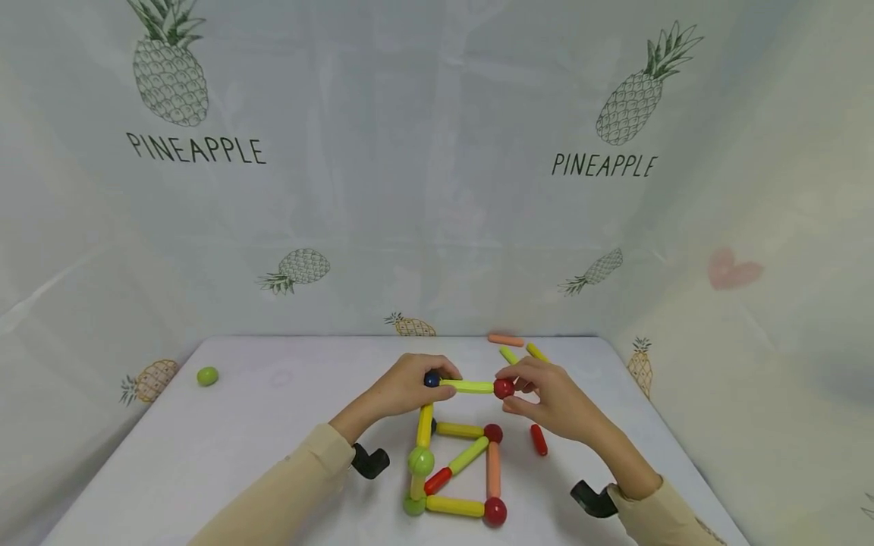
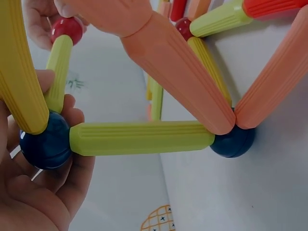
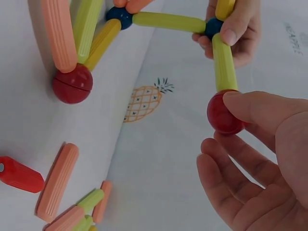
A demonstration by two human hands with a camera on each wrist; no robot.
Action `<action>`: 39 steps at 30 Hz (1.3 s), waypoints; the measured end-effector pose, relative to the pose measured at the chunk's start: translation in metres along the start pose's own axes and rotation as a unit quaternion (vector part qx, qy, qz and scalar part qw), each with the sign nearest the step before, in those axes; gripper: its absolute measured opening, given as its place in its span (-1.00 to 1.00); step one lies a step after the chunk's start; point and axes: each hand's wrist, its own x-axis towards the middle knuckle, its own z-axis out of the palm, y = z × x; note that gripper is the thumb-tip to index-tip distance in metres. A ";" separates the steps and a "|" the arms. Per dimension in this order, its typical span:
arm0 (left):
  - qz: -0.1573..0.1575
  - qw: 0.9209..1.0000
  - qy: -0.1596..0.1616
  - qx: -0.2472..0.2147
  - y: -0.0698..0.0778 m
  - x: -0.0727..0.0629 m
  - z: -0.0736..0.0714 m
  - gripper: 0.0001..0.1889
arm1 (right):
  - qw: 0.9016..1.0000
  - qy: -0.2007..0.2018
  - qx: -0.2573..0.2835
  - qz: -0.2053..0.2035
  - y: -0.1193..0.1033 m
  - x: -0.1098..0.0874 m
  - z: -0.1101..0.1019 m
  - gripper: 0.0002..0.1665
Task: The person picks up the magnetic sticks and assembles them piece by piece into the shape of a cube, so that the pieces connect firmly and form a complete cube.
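Note:
At the back top corner of a ball-and-rod frame, my left hand [image 1: 408, 383] grips a dark blue ball [image 2: 45, 142]. A lime rod [image 1: 467, 387] runs sideways from that ball to a red ball [image 3: 224, 113]. My right hand [image 1: 553, 398] pinches this red ball between thumb and fingers. Below the blue ball, an upright lime rod [image 2: 142, 138] joins a second blue ball [image 2: 233, 140] on the table. A yellow rod [image 1: 425, 426] links the held blue ball to a green ball [image 1: 421, 460] at the front.
The frame's base has a red ball [image 1: 495, 512] at front right and another red ball [image 1: 493, 433] behind it. A loose red rod [image 1: 539, 440] lies right of it. Several rods, one orange [image 1: 506, 340], lie at the back; a green ball [image 1: 207, 376] sits far left.

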 end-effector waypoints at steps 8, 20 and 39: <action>-0.003 1.000 -0.012 0.007 0.002 0.003 0.000 -0.81 | 0.998 0.012 0.045 0.034 0.000 -0.003 0.002 -0.53; 0.006 1.000 -0.019 0.017 0.006 0.004 -0.005 -0.82 | 0.995 0.038 0.055 0.078 -0.001 -0.007 0.004 -0.56; 0.053 0.996 -0.033 0.056 0.002 0.018 -0.019 -0.78 | 0.994 0.063 0.072 0.052 -0.002 0.004 0.010 -0.55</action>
